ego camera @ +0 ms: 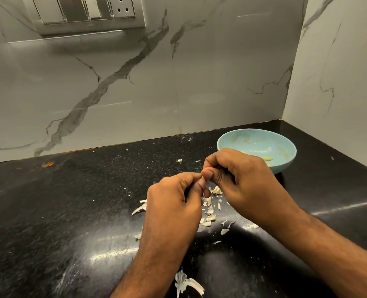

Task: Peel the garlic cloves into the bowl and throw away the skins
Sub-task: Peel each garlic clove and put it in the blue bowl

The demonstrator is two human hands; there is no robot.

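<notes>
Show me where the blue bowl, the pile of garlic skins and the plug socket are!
blue bowl (285, 147): head view, on its far right rim.
pile of garlic skins (209, 211): head view, on the middle of the heap.
plug socket (123, 6): head view, on its white face.

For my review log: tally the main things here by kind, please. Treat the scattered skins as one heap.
Hands: 2, left hand and right hand
Bowl: 1
Peeled clove in bowl: 1
Heap of skins: 1
Switch panel: 1
Total: 6
</notes>
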